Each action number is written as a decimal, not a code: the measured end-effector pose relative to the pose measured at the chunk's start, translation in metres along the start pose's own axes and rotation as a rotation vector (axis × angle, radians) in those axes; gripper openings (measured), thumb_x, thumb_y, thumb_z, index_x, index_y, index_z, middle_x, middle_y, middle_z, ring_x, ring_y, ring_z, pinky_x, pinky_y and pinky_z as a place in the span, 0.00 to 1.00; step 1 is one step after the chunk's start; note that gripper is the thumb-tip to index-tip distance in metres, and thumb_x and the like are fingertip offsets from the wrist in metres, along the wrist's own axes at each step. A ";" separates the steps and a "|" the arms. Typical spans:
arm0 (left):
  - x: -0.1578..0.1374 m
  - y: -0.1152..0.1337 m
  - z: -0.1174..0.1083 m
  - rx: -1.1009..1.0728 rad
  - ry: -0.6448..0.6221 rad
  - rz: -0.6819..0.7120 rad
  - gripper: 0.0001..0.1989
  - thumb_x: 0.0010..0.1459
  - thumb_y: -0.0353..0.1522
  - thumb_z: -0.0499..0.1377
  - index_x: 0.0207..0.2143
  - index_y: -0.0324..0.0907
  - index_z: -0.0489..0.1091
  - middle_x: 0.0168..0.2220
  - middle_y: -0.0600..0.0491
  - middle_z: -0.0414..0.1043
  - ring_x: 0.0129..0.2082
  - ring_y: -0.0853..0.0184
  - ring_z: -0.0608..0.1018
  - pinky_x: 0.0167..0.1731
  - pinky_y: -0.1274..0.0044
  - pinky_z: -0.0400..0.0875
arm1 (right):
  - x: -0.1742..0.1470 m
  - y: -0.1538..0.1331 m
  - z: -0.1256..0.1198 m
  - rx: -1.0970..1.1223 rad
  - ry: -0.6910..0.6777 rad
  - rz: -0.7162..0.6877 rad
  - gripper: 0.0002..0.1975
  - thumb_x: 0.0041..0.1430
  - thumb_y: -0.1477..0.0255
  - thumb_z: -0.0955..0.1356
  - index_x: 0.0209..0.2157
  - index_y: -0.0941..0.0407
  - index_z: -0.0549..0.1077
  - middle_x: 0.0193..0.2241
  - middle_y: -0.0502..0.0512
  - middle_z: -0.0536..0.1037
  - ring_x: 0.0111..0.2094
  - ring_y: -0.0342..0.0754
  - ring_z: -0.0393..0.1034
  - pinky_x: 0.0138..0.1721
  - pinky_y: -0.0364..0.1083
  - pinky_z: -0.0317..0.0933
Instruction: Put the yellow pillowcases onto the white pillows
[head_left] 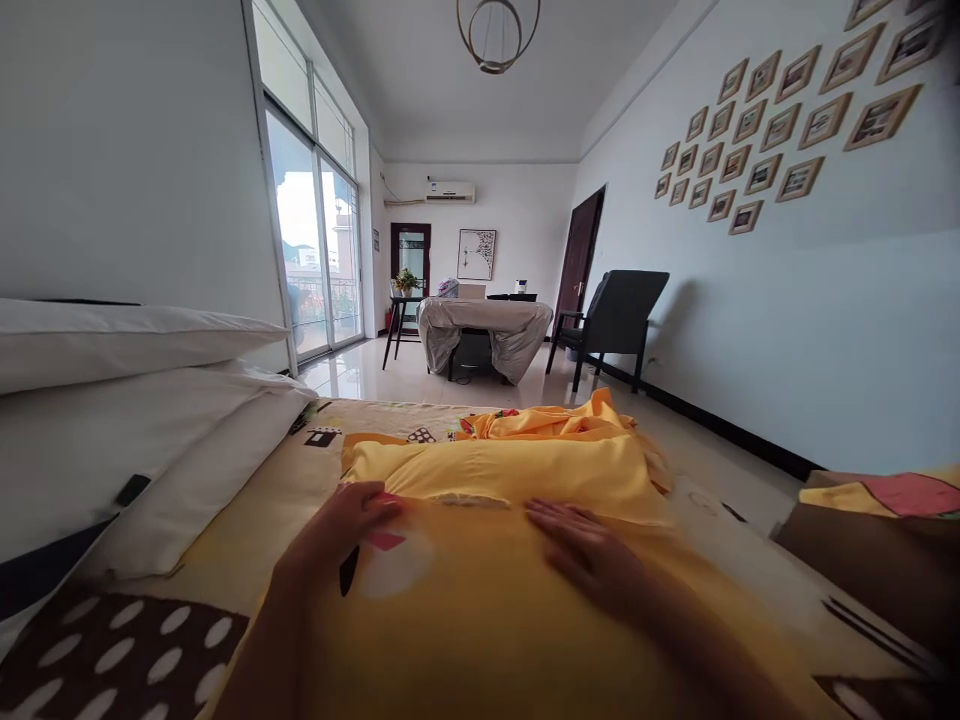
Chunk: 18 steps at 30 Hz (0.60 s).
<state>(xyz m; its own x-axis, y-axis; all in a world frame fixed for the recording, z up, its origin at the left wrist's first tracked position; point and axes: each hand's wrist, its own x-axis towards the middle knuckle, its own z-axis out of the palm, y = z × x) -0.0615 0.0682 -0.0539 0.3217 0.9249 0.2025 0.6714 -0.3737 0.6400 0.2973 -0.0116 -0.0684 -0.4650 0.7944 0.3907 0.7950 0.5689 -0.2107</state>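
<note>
A yellow pillowcase [480, 600] with a white and pink print lies spread in front of me on the bed. It looks puffed up at its far side, where a crosswise seam or opening runs between my hands. At the left of that seam, my left hand [349, 520] has its fingers closed on the cloth, beside a pink patch. My right hand [581, 545] rests flat on the fabric at the right, fingers stretched out and slightly blurred. Just beyond the pillowcase is a crumpled heap of orange-yellow cloth [555, 422] with some red print.
White pillows [202, 430] are stacked at the left on the patterned bed sheet [262, 510]. A brown box-like thing [870, 550] with yellow and pink cloth stands at the right. Past the bed are a dark armchair [619, 315] and a covered table [484, 320].
</note>
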 end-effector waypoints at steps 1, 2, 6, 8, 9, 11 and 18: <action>-0.001 0.001 -0.002 0.008 0.007 0.003 0.23 0.54 0.48 0.53 0.19 0.41 0.52 0.19 0.60 0.50 0.22 0.72 0.56 0.22 0.79 0.47 | -0.007 0.013 -0.004 0.010 0.017 0.045 0.23 0.64 0.63 0.60 0.59 0.52 0.64 0.59 0.56 0.64 0.60 0.52 0.58 0.59 0.56 0.53; -0.003 0.003 -0.003 0.017 0.010 0.008 0.23 0.54 0.49 0.52 0.19 0.41 0.52 0.19 0.60 0.50 0.23 0.72 0.56 0.22 0.79 0.47 | -0.013 0.026 -0.007 0.012 0.034 0.093 0.23 0.63 0.62 0.60 0.58 0.52 0.64 0.58 0.57 0.64 0.60 0.53 0.58 0.59 0.56 0.53; -0.004 0.008 -0.005 0.051 0.022 0.035 0.24 0.57 0.50 0.48 0.19 0.41 0.51 0.19 0.60 0.49 0.22 0.72 0.56 0.23 0.78 0.48 | -0.033 0.077 -0.010 0.008 0.099 0.261 0.24 0.62 0.59 0.61 0.56 0.54 0.67 0.57 0.57 0.67 0.59 0.54 0.59 0.59 0.58 0.53; -0.003 0.006 -0.006 0.066 0.065 0.035 0.23 0.58 0.49 0.47 0.20 0.42 0.52 0.19 0.60 0.51 0.23 0.71 0.57 0.24 0.79 0.51 | -0.042 0.097 -0.004 0.045 0.148 0.344 0.25 0.60 0.56 0.61 0.54 0.54 0.69 0.56 0.57 0.68 0.57 0.55 0.62 0.58 0.58 0.56; -0.001 0.001 -0.007 0.079 0.086 0.029 0.23 0.58 0.49 0.47 0.20 0.42 0.54 0.20 0.59 0.54 0.23 0.71 0.59 0.24 0.79 0.53 | -0.046 0.104 0.000 0.072 0.190 0.393 0.26 0.59 0.55 0.62 0.53 0.54 0.70 0.55 0.56 0.69 0.56 0.55 0.63 0.57 0.57 0.57; 0.003 -0.014 -0.009 0.120 0.124 -0.008 0.22 0.56 0.50 0.48 0.23 0.42 0.60 0.24 0.57 0.63 0.26 0.68 0.65 0.28 0.78 0.58 | -0.052 0.114 0.009 0.124 0.289 0.486 0.26 0.58 0.54 0.61 0.51 0.54 0.71 0.53 0.56 0.71 0.54 0.55 0.65 0.56 0.56 0.60; 0.016 -0.080 0.001 0.072 0.144 -0.454 0.32 0.51 0.58 0.44 0.36 0.41 0.71 0.35 0.47 0.77 0.36 0.58 0.77 0.35 0.72 0.70 | -0.060 0.137 0.014 0.117 0.392 0.583 0.26 0.55 0.51 0.62 0.44 0.55 0.75 0.48 0.58 0.75 0.51 0.56 0.68 0.55 0.56 0.59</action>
<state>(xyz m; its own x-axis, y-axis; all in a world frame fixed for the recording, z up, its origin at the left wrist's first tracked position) -0.1096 0.1127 -0.1023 -0.1069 0.9941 0.0181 0.7688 0.0711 0.6355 0.4282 0.0213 -0.1336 0.2151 0.8538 0.4740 0.8145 0.1109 -0.5695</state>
